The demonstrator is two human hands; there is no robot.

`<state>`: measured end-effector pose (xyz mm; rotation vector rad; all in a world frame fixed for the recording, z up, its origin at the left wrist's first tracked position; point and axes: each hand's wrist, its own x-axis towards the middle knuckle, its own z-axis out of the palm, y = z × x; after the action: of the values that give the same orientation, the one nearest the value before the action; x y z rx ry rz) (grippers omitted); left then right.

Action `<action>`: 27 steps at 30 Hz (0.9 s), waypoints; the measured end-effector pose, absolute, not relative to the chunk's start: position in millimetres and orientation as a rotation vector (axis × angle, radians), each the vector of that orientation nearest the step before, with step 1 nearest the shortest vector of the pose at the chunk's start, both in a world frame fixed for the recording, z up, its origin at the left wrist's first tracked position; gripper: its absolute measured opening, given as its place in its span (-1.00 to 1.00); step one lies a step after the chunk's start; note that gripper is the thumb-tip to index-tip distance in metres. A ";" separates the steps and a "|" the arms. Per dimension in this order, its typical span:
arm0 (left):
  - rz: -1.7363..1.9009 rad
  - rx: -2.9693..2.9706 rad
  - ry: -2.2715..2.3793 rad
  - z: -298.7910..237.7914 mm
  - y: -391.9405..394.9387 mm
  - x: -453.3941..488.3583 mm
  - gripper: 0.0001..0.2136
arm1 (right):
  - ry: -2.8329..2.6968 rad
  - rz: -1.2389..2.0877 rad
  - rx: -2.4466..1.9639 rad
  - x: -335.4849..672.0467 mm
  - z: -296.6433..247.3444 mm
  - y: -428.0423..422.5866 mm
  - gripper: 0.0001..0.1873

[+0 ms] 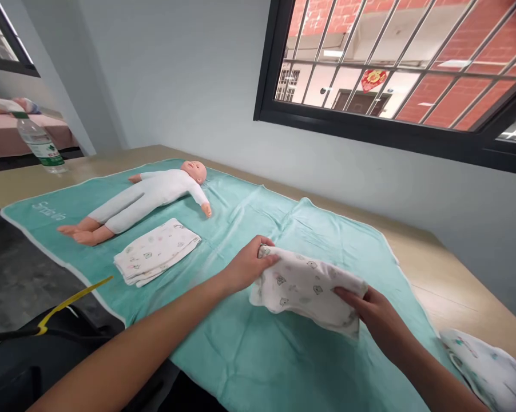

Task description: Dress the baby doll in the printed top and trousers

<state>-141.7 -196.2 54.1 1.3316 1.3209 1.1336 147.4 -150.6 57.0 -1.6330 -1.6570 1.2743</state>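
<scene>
A folded white baby garment [307, 286] with small printed figures is held just above the teal towel [249, 349]. My left hand [247, 266] pinches its far left corner. My right hand [376, 315] grips its near right edge, thumb on top. A second folded printed garment [157, 250] lies flat on the towel to the left. Beyond it a baby doll [149, 197] in a white suit lies on its back, head toward the wall.
The towel covers a wooden table [451, 274] against a grey wall under a barred window. A plastic water bottle [39, 143] stands at the far left. Another printed cloth [489, 366] lies at the near right corner. Black gear with a yellow strap [69, 300] sits below left.
</scene>
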 end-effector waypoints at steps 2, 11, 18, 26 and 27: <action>1.205 1.214 1.324 59.2 -203.9 -143.5 -0.62 | -1.541 1.375 -1.540 138.6 67.5 -146.6 -0.43; 1.579 0.759 1.483 82.5 -289.5 -235.6 -0.61 | -1.780 1.484 -1.162 -28.4 80.9 -113.3 -0.54; 1.781 0.434 1.699 72.1 -345.9 -333.5 -0.62 | -2.145 1.591 -0.842 -212.4 48.3 -98.8 -0.60; 1.695 0.291 1.912 23.2 -364.5 -380.0 -0.64 | -2.472 1.100 -0.874 -284.1 18.9 -99.9 -0.63; 1.604 0.367 2.024 21.4 -366.2 -383.6 -0.64 | -2.504 1.046 -0.867 -283.3 19.4 -99.9 -0.62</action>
<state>-383.6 -366.2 21.4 0.3671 2.0242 1.6037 -283.3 -99.9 19.4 -0.8670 -2.5041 1.0459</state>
